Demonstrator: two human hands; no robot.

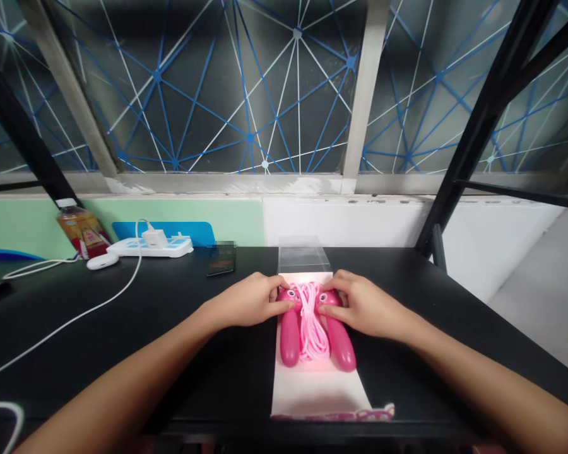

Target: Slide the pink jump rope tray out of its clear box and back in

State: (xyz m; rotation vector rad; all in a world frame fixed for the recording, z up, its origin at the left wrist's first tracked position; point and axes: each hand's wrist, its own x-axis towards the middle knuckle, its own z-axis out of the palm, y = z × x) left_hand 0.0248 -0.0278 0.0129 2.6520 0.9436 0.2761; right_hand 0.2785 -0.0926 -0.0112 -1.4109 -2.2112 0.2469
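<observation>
A pink jump rope (312,331) lies on a white card (319,392) in front of me, its light pink cord bundled between two darker pink handles. The upper end of each handle is shaped like an animal head with eyes. My left hand (258,299) pinches the head of the left handle (290,340) between thumb and fingers. On the other side my right hand (360,302) grips the head of the right handle (341,347) the same way. Just beyond the rope, a clear plastic box (304,257) adjoins the card's far end.
On the black table (194,372) a phone (222,259) lies back left of my hands. Farther left are a white power strip (170,247) with a charger and cable, a white round case (103,261) and a drink bottle (82,230). Black metal posts (471,139) flank the window.
</observation>
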